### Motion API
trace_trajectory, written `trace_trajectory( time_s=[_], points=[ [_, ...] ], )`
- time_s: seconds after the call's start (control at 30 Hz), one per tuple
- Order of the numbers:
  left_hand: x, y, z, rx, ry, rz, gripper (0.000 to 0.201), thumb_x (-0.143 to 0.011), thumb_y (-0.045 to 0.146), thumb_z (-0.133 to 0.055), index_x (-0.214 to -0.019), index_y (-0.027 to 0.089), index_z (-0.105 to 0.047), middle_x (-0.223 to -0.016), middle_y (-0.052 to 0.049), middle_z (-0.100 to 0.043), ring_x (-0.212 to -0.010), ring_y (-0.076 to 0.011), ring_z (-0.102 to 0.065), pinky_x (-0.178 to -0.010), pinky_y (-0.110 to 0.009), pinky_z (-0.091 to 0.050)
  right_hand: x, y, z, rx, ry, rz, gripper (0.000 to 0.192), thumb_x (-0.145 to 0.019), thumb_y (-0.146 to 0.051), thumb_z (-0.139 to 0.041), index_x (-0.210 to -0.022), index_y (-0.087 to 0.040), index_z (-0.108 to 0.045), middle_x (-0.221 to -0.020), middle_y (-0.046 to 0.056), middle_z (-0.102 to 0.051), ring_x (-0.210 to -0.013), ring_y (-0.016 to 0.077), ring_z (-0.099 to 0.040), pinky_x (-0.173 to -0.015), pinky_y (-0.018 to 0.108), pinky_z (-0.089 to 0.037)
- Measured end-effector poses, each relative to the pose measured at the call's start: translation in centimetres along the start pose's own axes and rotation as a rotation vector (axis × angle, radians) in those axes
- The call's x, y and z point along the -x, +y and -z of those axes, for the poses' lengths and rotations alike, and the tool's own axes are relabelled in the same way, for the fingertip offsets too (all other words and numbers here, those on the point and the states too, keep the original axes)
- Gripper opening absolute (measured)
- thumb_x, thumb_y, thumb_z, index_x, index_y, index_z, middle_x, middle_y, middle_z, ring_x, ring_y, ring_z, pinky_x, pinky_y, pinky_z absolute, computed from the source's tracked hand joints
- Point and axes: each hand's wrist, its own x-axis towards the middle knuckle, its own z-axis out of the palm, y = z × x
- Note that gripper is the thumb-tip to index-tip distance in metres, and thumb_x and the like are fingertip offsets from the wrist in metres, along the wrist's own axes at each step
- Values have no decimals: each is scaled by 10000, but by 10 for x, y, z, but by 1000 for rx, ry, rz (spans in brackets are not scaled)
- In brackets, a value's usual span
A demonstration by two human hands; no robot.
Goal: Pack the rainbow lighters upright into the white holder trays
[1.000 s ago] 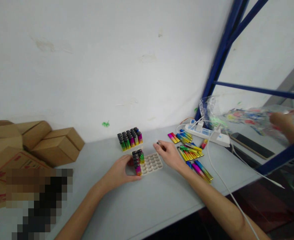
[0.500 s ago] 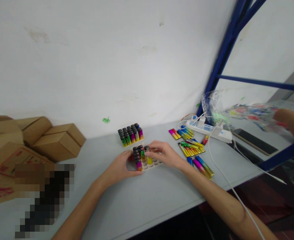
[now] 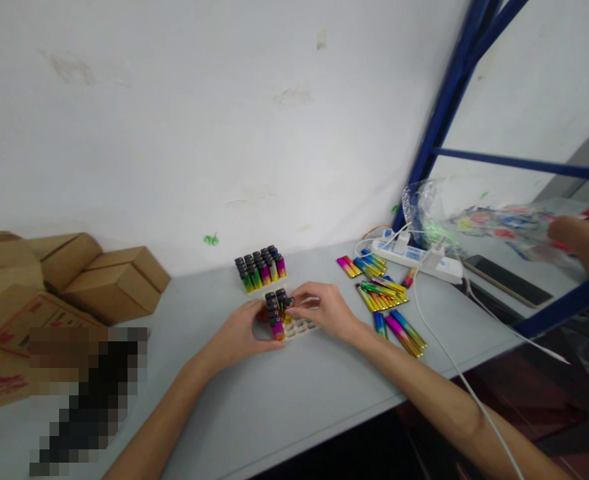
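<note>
the left hand [image 3: 237,337] lies on the grey table [image 3: 284,400] near the middle of its width, fingers curled against the left side of a white tray [image 3: 301,327] and bracing it; the grip is closed loosely around the tray's left edge and the upright lighters [image 3: 275,313] standing in its left columns. those lighters have black caps and bodies in pink, green and yellow. the right hand [image 3: 324,310] comes in from the right over the same tray, thumb and fingertips pinched together on one lighter [image 3: 288,303], which it holds at the tray's near-left cells, just beside the standing row. whether that lighter is seated in a cell cannot be told. the tray's right part shows bare cells under the right hand.

behind the tray, toward the wall edge of the table, stands a second full tray of lighters [image 3: 261,268], apart from both hands. to the right, loose lighters [image 3: 381,297] lie flat in scattered bunches, running toward the table's right front edge. a white power strip [image 3: 417,259] sits at the back right corner with a white cable [image 3: 444,353] trailing over the front edge. cardboard boxes [image 3: 109,280] are stacked at the table's left end against the wall. beyond a blue frame [image 3: 449,113], another person's hand [image 3: 571,237] holds a clear bag of coloured things [image 3: 494,223].
</note>
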Motion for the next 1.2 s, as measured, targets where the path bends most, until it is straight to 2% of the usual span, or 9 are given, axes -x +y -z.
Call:
trace_trajectory(
  time_s=[0.2, 0.37, 0.47, 0.57, 0.67, 0.73, 0.8, 1.03, 1.2],
  points=[
    [0, 1, 0, 5, 4, 8, 675, -659, 430, -935, -1245, 171, -722, -1176, -102, -781, -1062, -353, -715, -932, -439, -581, -1, 2, -4, 61, -88, 39, 283, -915, -446, -806, -1005, -187, -735, -983, 74, -786, -854, 201, -755, -827, 350, -641],
    [0, 1, 0, -26, -10, 40, 546, -653, 479, -918, -1061, 161, -741, -1115, -117, -778, -1040, -365, -708, -936, -468, -577, 1, -1, -8, 106, -45, -19, 284, -867, -281, -861, -1005, -207, -624, -905, 21, -753, -814, 184, -735, -757, 308, -614],
    [0, 1, 1, -24, 0, 40, 549, -645, 475, -919, -1063, 167, -740, -1095, -106, -779, -1019, -357, -710, -915, -457, -583, 1, -6, 2, 262, -99, 39, 306, -853, -305, -886, -1016, -201, -650, -949, 39, -764, -841, 193, -731, -776, 305, -585],
    [0, 0, 1, -17, 10, 35, 572, -644, 466, -922, -1094, 166, -735, -1097, -107, -777, -992, -345, -711, -893, -448, -588, -4, -8, 26, 408, -45, 48, 236, -935, -340, -818, -1060, -186, -689, -983, 59, -785, -896, 201, -743, -845, 307, -568],
    [0, -1, 0, -27, 6, 34, 572, -641, 473, -932, -1074, 158, -731, -1080, -118, -772, -967, -340, -710, -880, -450, -590, -13, -3, 55, 773, 67, -140, 163, -1055, -276, -644, -1108, -145, -725, -1081, 123, -789, -1016, 235, -738, -957, 334, -534],
    [1, -2, 0, -29, 8, 34, 575, -638, 477, -936, -1072, 160, -731, -1075, -118, -771, -972, -343, -711, -879, -449, -593, -18, 3, 71, 1018, 52, -327, 234, -1069, -209, -573, -1222, -110, -720, -1232, 179, -759, -1173, 276, -699, -1037, 354, -500],
    [1, -2, 0, -22, 19, 31, 579, -638, 475, -935, -1085, 170, -731, -1082, -109, -772, -983, -341, -713, -886, -446, -595, -19, 10, 79, 1112, 31, -421, 288, -1038, -151, -574, -1286, -78, -703, -1330, 222, -712, -1261, 315, -654, -1074, 374, -476],
    [0, 2, 1, -30, 32, 17, 510, -623, 475, -937, -984, 187, -719, -979, -71, -754, -874, -291, -694, -817, -410, -594, -17, 17, 64, 1159, 28, -492, 329, -1086, -191, -457, -1323, -97, -665, -1374, 236, -656, -1205, 299, -673, -1009, 375, -510],
    [0, 3, 1, -20, 42, 16, 466, -616, 448, -936, -930, 201, -695, -931, -56, -733, -835, -278, -681, -805, -418, -593, -22, 19, 60, 1111, 2, -504, 277, -1065, -195, -529, -1232, -72, -714, -1322, 250, -682, -1253, 316, -664, -1044, 373, -501]
  ],
)
